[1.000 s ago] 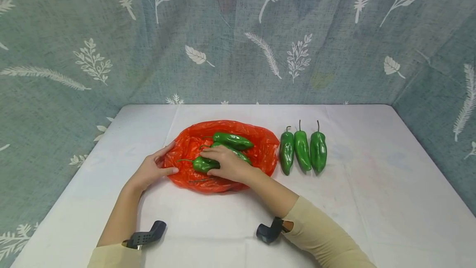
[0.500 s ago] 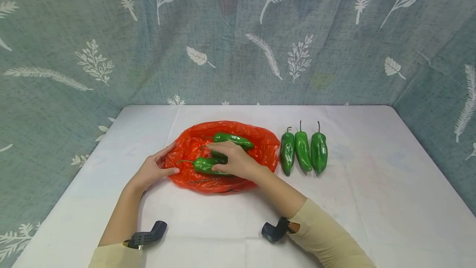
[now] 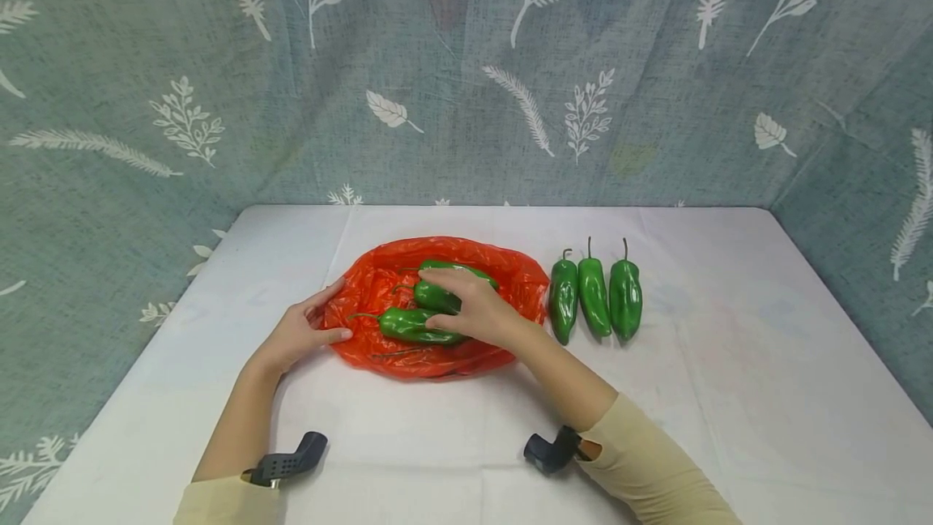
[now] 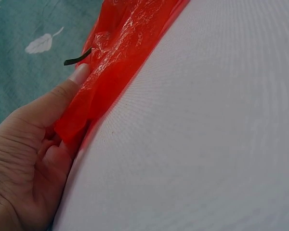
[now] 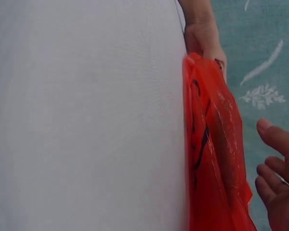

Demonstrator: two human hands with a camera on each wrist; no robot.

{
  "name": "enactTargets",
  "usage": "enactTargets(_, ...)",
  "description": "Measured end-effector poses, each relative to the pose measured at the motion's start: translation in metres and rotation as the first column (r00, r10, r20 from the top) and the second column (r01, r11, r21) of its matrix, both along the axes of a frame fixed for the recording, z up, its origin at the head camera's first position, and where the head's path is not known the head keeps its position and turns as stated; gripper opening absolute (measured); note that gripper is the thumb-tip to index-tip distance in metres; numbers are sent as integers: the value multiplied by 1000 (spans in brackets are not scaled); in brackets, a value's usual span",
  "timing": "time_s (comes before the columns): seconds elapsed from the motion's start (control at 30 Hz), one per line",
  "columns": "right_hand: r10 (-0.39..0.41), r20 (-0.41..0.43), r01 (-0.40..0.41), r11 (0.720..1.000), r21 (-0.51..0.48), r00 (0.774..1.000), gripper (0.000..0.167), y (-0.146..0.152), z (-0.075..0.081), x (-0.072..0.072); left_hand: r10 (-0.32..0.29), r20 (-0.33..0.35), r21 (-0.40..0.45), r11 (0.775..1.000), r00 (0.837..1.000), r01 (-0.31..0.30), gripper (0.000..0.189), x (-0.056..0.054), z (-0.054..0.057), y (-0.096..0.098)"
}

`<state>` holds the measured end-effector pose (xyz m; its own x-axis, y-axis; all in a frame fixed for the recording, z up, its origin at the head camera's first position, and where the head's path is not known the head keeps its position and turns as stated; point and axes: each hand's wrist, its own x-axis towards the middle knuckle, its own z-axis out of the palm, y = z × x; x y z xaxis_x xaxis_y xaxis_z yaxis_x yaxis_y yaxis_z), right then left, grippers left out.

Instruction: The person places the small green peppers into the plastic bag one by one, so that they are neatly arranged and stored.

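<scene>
A red plastic bag [image 3: 521,298], spread wide with its rim up, holds several green peppers. Its left end sits between the thumb and fingers of my left hand [image 3: 294,337]; in the left wrist view the thumb lies along the red film beside a dark stem [image 4: 78,57]. Over the peppers hovers my right hand [image 3: 481,308], thumb and fingers apart, holding nothing. Below its thumb lies the front pepper [image 3: 404,324]. The middle pepper [image 3: 432,296] and the back pepper [image 3: 466,268] are partly covered by the hand.
Three more green peppers, the left one [image 3: 564,300], the middle one [image 3: 594,298] and the right one [image 3: 625,298], lie side by side right of the bag, stems away. All rest on a white-covered table [image 3: 729,347], with a patterned curtain [image 3: 437,144] behind.
My right hand has let go of the front pepper and drawn back rightward, fingers spreading. More of the front pepper now shows. The left hand and the bag stay in place.
</scene>
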<state>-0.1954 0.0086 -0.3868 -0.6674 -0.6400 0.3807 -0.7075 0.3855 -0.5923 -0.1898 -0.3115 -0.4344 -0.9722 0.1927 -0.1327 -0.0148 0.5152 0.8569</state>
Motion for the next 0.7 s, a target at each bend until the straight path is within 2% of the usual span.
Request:
enactTargets(0.23, -31, 3, 31, 999, -43, 1000, 67, 14, 5, 0, -2, 5, 1, 1000, 1000, 2, 90, 0, 0, -1)
enactTargets(0.7, -101, -56, 95, 990, -103, 993, 69, 40, 14, 3, 10, 7, 7, 1000, 1000, -10, 91, -1, -2, -2)
